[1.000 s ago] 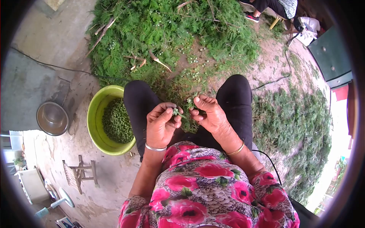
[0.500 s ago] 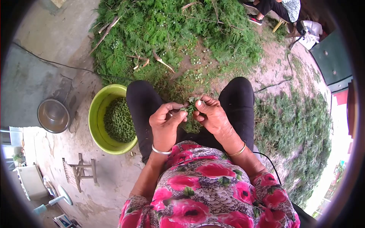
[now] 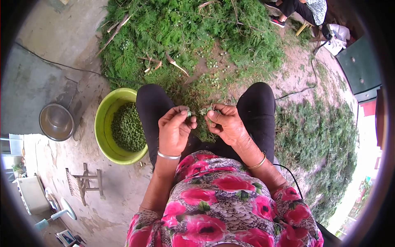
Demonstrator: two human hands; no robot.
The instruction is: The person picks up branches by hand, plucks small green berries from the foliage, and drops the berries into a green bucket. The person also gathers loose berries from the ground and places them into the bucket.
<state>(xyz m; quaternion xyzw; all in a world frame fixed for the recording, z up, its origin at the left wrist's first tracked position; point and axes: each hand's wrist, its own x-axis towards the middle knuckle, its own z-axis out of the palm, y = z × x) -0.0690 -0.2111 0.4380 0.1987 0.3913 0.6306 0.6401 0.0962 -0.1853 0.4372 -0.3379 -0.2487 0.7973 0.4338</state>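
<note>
Between my knees, my left hand (image 3: 175, 129) pinches a small green cone (image 3: 189, 113) between thumb and fingertips. A short way to its right, my right hand (image 3: 228, 125) is closed on a green sprig (image 3: 204, 111), whose tip shows past the thumb. The two hands are apart. To the left of my leg stands a yellow-green bucket (image 3: 100, 131), partly filled with small round green cones (image 3: 128, 128).
A heap of cut green branches (image 3: 164, 37) lies ahead. More greenery (image 3: 317, 140) covers the ground at right. At left are a metal basin (image 3: 56, 122) and a small wooden stool (image 3: 85, 183). Another person's leg (image 3: 290, 10) shows at top right.
My left hand has pulled back to the left, away from my right hand, with a small green cone in its fingers. The right hand stays almost where it was, holding the sprig.
</note>
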